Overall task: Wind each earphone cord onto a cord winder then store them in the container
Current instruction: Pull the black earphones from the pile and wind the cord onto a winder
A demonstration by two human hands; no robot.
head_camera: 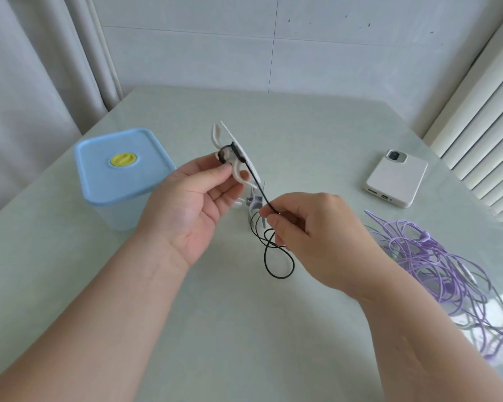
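Note:
My left hand (192, 204) pinches a white cord winder (238, 153) above the table's middle, with a few turns of black earphone cord (276, 256) wrapped round its centre. The cord runs taut down to my right hand (317, 236), which pinches it between thumb and fingers; loose black loops hang below that hand. A clear container with a blue lid and yellow knob (119, 169) stands shut at the left. More winders (254, 203), grey and white, lie on the table behind my hands, partly hidden.
A tangle of purple earphone cords (436, 265), with some grey and green ones among them, lies at the right. A white-cased phone (395, 177) lies face down at the back right. A radiator stands along the right wall, a curtain at the left.

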